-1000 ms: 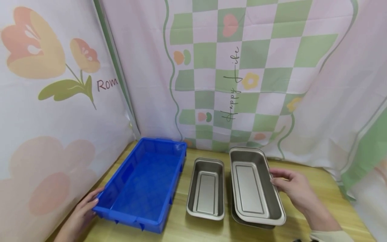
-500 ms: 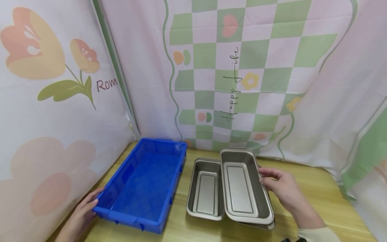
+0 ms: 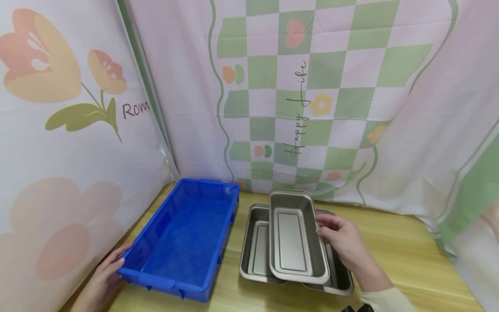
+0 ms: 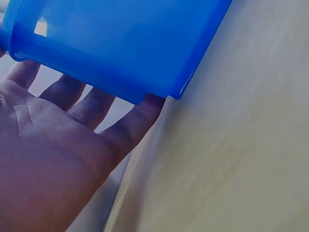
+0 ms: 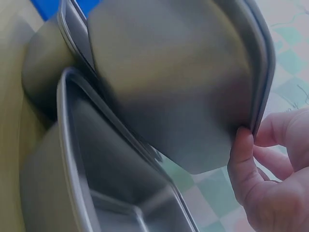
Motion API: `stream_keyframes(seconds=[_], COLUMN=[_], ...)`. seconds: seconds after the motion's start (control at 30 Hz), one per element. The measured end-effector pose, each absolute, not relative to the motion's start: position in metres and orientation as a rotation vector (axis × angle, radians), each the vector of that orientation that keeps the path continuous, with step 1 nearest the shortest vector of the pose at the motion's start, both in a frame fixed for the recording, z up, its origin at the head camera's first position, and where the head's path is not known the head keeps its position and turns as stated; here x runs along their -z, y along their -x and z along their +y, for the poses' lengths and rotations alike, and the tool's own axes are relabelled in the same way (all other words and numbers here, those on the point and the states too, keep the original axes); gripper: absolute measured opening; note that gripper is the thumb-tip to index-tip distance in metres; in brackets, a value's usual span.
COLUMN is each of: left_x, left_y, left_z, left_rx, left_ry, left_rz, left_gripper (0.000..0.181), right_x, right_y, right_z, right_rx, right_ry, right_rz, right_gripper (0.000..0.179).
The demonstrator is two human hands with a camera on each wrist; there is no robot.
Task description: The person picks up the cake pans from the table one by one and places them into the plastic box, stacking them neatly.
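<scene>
My right hand (image 3: 345, 242) pinches the right rim of a grey metal loaf pan (image 3: 292, 242), thumb on one side of the rim and fingers on the other. This pan is raised and overlaps a second loaf pan (image 3: 255, 260) on its left and a third (image 3: 341, 273) on its right, both on the table. In the right wrist view the held pan (image 5: 169, 82) is tilted, its underside showing. At the near left corner of a blue plastic bin (image 3: 183, 242), my left hand (image 3: 102, 277) holds the wall; its fingertips are hidden behind the bin in the left wrist view.
A wood-grain table (image 3: 405, 255) carries everything. Patterned cloth hangs along the back (image 3: 288, 108) and left side (image 3: 58, 173), close behind the pans and beside the bin. Bare tabletop lies right of the right hand.
My right hand has carried the upper loaf pan leftward, from over the right pan to between the two others, uncovering part of the right one. The left hand and bin have stayed put.
</scene>
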State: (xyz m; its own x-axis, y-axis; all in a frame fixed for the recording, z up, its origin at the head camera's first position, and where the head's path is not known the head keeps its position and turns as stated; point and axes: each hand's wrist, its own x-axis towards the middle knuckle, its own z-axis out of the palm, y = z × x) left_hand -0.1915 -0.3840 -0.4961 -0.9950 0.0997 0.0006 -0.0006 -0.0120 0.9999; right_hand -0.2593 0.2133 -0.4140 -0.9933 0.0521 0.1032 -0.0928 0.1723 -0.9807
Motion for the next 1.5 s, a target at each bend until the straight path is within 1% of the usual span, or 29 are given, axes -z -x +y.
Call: stream_keyframes(seconds=[0.17,0.4,0.83,1.17,1.33,1.5], left_x=[0.498,0.5,0.502,0.505,0.504,0.504], left_y=[0.19,0.19,0.191,0.192,0.191,0.191], left_z=[-0.385,-0.385,-0.385,-0.387,-0.387,-0.387], left_rx=[-2.2,-2.218,-2.228,-2.225,-2.21,-2.237], left_ry=[-0.181,-0.185,-0.277,-0.286,-0.245,-0.297], left_rz=[2.142,2.129,2.133,2.107,2.111,2.084], left_gripper=[0.041,0.041,0.044,0.046,0.047,0.046], right_x=[0.413,0.406,0.401,0.397,0.393,0.387], right_y=[0.261,0.263,0.264,0.264,0.263,0.263], right_z=[0.199,0.176,0.142,0.11,0.092,0.074], right_rx=[-1.99,-2.046,-2.103,-2.151,-2.188,-2.23], right_ry=[-0.038,-0.06,0.009,-0.031,-0.051,-0.101], right_rz=[-2.3,-2.27,-2.234,-2.207,-2.177,-2.133], right_gripper=[0.045,0.043,0.04,0.037,0.038,0.039])
